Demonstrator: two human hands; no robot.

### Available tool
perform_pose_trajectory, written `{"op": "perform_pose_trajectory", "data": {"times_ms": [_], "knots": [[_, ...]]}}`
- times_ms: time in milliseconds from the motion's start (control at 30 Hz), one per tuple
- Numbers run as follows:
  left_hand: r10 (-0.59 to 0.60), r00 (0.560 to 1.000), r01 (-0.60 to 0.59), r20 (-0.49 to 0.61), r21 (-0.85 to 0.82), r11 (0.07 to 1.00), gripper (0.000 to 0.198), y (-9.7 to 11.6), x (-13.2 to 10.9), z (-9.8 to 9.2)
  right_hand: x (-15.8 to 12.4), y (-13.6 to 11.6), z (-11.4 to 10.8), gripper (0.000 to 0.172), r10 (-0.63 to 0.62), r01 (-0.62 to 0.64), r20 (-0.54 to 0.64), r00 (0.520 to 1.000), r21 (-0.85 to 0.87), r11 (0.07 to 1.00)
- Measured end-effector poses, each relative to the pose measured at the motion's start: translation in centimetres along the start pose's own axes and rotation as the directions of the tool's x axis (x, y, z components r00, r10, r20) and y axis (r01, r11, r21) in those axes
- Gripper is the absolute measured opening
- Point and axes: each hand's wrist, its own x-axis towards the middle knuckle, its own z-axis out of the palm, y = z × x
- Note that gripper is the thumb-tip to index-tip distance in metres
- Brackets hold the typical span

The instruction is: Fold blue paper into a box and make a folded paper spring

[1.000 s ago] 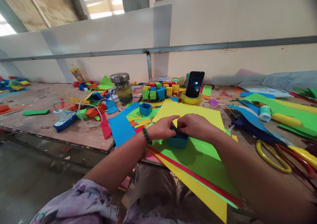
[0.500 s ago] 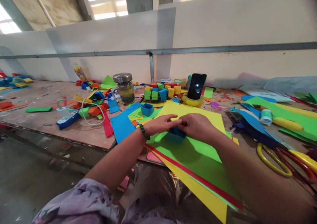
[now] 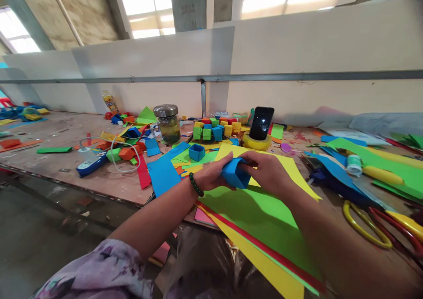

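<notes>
Between my hands is a blue paper box (image 3: 235, 174), tilted so that its open side faces right. My left hand (image 3: 213, 172), with a dark bead bracelet on its wrist, grips the box from the left and below. From the other side my right hand (image 3: 264, 169) pinches its upper right edge, the fingertips partly inside. Under the hands lie a green sheet (image 3: 257, 217) and a yellow sheet (image 3: 284, 164). A second blue box (image 3: 197, 152), open at the top, sits just beyond my left hand on green and yellow paper.
Several small coloured cubes (image 3: 216, 131) are heaped at the back. A glass jar (image 3: 168, 127) stands left of them, a phone (image 3: 261, 123) leans in a yellow tape roll (image 3: 256, 142). Scissors (image 3: 366, 228) lie at right; a power strip (image 3: 95, 163) with a white cable lies at left.
The blue box has been lifted off the green sheet and tipped on its side. My left hand has gone from stretched over it to gripping it. The view has tilted up slightly.
</notes>
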Motion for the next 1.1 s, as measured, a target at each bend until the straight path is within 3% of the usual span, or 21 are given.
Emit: {"op": "perform_pose_trajectory", "data": {"times_ms": [133, 200, 400, 633, 833, 967, 1100], "knots": [[0.001, 1.000, -0.002, 0.031, 0.049, 0.999, 0.043, 0.0, 0.0, 0.3, -0.2, -0.7, 0.2, 0.018, 0.072, -0.079, -0.036, 0.997, -0.293, 0.953], [0.001, 1.000, -0.003, 0.029, 0.066, 0.998, 0.044, -0.1, 0.1, 0.4, -0.2, -0.9, 0.2, 0.020, 0.099, -0.101, -0.024, 0.995, -0.349, 0.932], [0.026, 1.000, -0.027, 0.017, 0.076, 0.997, 0.045, -0.5, 0.2, 0.2, -0.2, -1.0, 0.1, 0.027, 0.093, -0.053, 0.085, 0.992, -0.395, 0.917], [0.174, 0.973, -0.188, 0.149, 0.081, 0.979, 0.055, -0.4, 0.2, -0.1, 0.0, -0.3, 0.0, 0.019, 0.159, -0.155, 0.002, 0.987, -0.203, 0.967], [0.237, 0.967, -0.252, 0.096, 0.216, 0.943, 0.065, -1.0, 0.7, -0.2, 0.2, 0.1, 0.2, 0.017, 0.225, -0.235, -0.067, 0.972, -0.301, 0.924], [0.286, 0.958, -0.272, 0.005, 0.325, 0.906, 0.083, -0.5, 0.4, -0.3, 0.3, 0.4, 0.1, 0.019, 0.253, -0.271, -0.099, 0.962, -0.357, 0.894], [0.373, 0.923, -0.374, 0.095, 0.454, 0.809, 0.111, -0.7, 0.4, -0.5, 0.4, 0.3, 0.1, 0.025, 0.254, -0.261, -0.074, 0.964, -0.412, 0.873]]}}
